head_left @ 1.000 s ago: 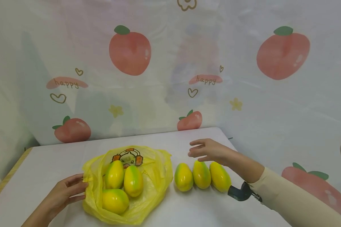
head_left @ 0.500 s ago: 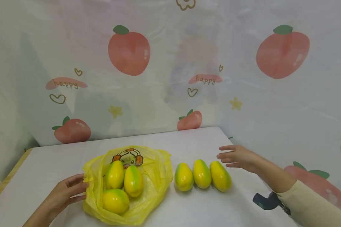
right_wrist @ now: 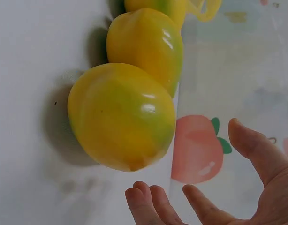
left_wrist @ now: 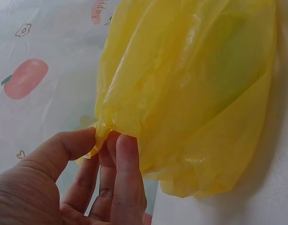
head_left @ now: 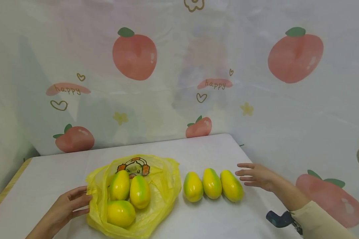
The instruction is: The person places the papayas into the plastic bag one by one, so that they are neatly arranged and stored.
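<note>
While pinching the yellow bag [head_left: 163, 196] with the left hand [head_left: 67, 205], holding the empty right hand [head_left: 258, 177] spread just beside the rightmost fruit [head_left: 231, 186] on the table [head_left: 215, 220], seemingly at the picking-up step, next probably needing to close round it

A pale backdrop [head_left: 164, 103] with red fruits [head_left: 134, 57] and yellow flowers [head_left: 120, 118] rises beyond the white table [head_left: 209, 151], whose wood-coloured edge [head_left: 10, 184] shows at left.
</note>
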A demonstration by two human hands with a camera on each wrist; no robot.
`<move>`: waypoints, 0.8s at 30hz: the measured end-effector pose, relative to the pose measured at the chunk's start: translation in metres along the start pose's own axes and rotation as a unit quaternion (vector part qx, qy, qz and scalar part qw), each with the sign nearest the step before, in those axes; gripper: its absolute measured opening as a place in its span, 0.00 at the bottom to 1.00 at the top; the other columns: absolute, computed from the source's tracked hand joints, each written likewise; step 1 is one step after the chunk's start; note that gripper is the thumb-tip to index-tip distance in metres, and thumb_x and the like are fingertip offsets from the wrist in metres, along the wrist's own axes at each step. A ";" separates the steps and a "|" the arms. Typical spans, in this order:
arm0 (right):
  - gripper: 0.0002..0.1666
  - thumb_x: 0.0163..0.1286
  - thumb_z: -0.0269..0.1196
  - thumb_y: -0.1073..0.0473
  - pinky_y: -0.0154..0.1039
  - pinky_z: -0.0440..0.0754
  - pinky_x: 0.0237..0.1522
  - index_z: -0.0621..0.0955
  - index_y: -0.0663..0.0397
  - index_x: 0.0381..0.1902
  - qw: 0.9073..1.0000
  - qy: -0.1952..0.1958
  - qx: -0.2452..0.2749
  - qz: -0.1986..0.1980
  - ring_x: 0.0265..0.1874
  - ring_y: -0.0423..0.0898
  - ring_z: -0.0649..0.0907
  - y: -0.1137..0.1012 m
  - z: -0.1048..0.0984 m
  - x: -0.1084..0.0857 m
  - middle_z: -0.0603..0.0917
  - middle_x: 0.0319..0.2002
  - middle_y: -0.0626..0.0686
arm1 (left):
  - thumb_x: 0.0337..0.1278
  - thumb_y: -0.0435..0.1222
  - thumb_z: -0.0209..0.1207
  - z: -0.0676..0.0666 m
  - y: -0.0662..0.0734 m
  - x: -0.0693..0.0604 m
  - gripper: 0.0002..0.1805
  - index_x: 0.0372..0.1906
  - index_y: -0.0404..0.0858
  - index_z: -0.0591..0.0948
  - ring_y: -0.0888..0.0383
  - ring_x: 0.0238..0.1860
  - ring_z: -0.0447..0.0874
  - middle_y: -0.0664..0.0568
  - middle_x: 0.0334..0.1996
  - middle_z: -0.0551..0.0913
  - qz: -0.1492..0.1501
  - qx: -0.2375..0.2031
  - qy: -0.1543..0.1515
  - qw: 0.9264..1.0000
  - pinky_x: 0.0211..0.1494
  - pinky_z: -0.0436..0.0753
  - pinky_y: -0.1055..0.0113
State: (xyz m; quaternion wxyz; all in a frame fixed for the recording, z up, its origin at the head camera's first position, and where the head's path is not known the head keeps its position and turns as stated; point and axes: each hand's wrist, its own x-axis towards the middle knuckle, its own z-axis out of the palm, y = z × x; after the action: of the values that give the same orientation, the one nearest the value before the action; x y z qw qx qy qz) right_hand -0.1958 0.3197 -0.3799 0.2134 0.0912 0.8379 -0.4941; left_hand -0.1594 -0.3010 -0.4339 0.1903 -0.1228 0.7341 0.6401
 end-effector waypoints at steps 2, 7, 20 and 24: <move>0.48 0.68 0.65 0.50 0.49 0.81 0.59 0.57 0.69 0.74 1.000 0.001 0.009 0.005 0.61 0.64 0.76 0.005 0.003 0.002 0.63 0.68 0.73 | 0.64 0.43 0.63 0.000 0.000 0.000 0.41 0.73 0.28 0.59 0.60 0.46 0.83 0.50 0.57 0.77 0.001 -0.001 0.000 1.000 0.52 0.87 0.56; 0.47 0.67 0.66 0.50 0.50 0.80 0.60 0.58 0.64 0.74 0.999 0.002 0.027 0.026 0.63 0.68 0.72 0.012 0.010 0.005 0.58 0.70 0.74 | 0.65 0.43 0.62 0.000 0.001 0.001 0.41 0.73 0.27 0.58 0.61 0.46 0.83 0.47 0.60 0.76 0.001 -0.004 0.000 1.000 0.51 0.87 0.56; 0.48 0.64 0.68 0.52 0.56 0.76 0.63 0.59 0.62 0.74 0.998 0.008 0.030 0.053 0.63 0.70 0.70 0.025 0.022 0.015 0.57 0.69 0.74 | 0.65 0.42 0.62 0.000 -0.001 0.000 0.40 0.73 0.27 0.58 0.61 0.46 0.83 0.47 0.60 0.75 0.003 -0.007 -0.003 1.000 0.51 0.87 0.56; 0.47 0.65 0.67 0.53 0.55 0.79 0.60 0.58 0.62 0.74 0.998 -0.005 0.032 0.059 0.61 0.69 0.73 0.026 0.023 0.017 0.59 0.68 0.75 | 0.65 0.42 0.62 0.000 -0.001 0.001 0.40 0.73 0.26 0.58 0.61 0.45 0.83 0.41 0.64 0.72 0.001 -0.006 0.001 1.000 0.51 0.87 0.56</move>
State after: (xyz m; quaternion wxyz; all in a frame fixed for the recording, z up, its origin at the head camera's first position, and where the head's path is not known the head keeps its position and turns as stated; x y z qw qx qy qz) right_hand -0.1954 0.3121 -0.4178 0.2433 0.1447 0.8135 -0.5080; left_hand -0.1595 -0.3012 -0.4349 0.1884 -0.1242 0.7303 0.6448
